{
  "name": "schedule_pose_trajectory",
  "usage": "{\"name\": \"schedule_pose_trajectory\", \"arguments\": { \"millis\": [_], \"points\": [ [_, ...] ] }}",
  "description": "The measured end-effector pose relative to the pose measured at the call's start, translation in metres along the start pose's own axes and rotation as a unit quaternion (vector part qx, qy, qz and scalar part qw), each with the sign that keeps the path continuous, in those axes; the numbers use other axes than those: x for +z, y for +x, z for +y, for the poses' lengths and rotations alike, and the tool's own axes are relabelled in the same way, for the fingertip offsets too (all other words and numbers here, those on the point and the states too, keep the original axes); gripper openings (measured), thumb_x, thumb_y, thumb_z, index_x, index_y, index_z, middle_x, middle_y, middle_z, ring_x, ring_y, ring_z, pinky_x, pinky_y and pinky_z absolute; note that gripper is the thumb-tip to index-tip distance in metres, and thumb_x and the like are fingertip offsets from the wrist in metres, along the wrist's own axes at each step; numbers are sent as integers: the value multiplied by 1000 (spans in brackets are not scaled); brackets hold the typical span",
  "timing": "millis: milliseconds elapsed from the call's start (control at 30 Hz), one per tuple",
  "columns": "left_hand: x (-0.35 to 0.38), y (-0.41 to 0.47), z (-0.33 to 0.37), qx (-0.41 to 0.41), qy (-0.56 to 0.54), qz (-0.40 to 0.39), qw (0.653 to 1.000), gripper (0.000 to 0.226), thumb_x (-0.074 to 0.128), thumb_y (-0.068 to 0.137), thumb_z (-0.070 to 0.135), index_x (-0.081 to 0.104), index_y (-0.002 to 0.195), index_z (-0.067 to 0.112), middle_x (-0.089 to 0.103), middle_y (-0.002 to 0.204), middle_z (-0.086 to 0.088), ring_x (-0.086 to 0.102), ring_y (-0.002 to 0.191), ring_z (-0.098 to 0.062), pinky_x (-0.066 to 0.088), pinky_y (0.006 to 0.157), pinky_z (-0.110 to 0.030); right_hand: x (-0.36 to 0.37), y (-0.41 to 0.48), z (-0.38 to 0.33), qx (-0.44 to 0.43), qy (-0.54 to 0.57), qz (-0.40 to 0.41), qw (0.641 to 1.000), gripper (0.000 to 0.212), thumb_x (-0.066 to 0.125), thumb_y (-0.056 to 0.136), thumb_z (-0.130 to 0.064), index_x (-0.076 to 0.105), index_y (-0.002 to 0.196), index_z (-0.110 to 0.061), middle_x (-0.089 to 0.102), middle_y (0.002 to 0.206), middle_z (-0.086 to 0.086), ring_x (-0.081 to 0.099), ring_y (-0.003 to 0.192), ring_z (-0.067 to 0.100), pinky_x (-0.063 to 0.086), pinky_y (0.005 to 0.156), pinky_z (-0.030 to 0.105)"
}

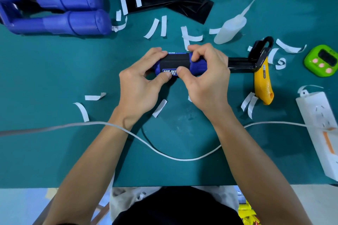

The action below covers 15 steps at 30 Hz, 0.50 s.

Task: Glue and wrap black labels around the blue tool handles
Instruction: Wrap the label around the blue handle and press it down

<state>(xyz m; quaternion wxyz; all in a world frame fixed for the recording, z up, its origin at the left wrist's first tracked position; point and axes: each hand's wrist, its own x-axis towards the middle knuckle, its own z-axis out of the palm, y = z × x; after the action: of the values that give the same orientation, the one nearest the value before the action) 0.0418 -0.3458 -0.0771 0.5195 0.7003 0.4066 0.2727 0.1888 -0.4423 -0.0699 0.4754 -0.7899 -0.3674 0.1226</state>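
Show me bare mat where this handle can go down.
Barest: left of the left hand, below the blue handle pile, above two loose strips; also along the table edge below the white cable. Crowded: paper strips above, glue bottle, yellow knife and power strip on the right.

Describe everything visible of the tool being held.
The tool lies crosswise, handle left, black metal-looking shaft running right to a hooked bracket. The handle looks blue plastic; a black label with a printed near edge wraps its middle. The left hand and right hand both grip the handle, thumbs pressing the label's near edge.
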Motion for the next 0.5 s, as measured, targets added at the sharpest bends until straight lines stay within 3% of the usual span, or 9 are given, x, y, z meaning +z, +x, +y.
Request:
{"name": "schedule_pose_trajectory", "arguments": {
  "millis": [100, 267, 400, 500],
  "points": [
    [1, 1, 4, -29, -51, 12, 998, 47, 80, 81, 0, 74, 116, 32, 70, 131, 0, 62, 128, -1, 53, 109, -36, -4, 2, -2, -6, -25, -31, 999, 41, 77, 79, -30, 57, 113, -20, 73, 107, -16, 43, 107, -4, 35, 103, 27],
    [6, 1, 7, -63, -101, 20, 993, 41, 75, 84, -4, 76, 112, 26, 71, 126, 3, 66, 125, -13, 53, 104, -60, -11, 8, -1, -1, -7, -43, 999, 38, 80, 78, -24, 64, 112, -16, 74, 107, -17, 43, 108, -4, 39, 107, 37],
    [15, -2, 9, -58, -94, 51, 993, 40, 72, 86, -4, 76, 112, 26, 70, 126, 3, 67, 124, -14, 53, 106, -54, -13, 9, -1, 12, 7, -59, 998, 29, 74, 82, -14, 65, 109, -12, 70, 106, -24, 39, 111, -14, 38, 108, 43],
    [22, -5, 10, -47, -61, 86, 993, 32, 71, 88, 1, 78, 113, 19, 71, 126, 1, 68, 121, -16, 54, 104, -51, -13, 9, -3, 22, 14, -54, 998, 26, 73, 82, -12, 65, 108, -12, 71, 107, -25, 40, 112, -11, 39, 108, 43]
  ]
}}
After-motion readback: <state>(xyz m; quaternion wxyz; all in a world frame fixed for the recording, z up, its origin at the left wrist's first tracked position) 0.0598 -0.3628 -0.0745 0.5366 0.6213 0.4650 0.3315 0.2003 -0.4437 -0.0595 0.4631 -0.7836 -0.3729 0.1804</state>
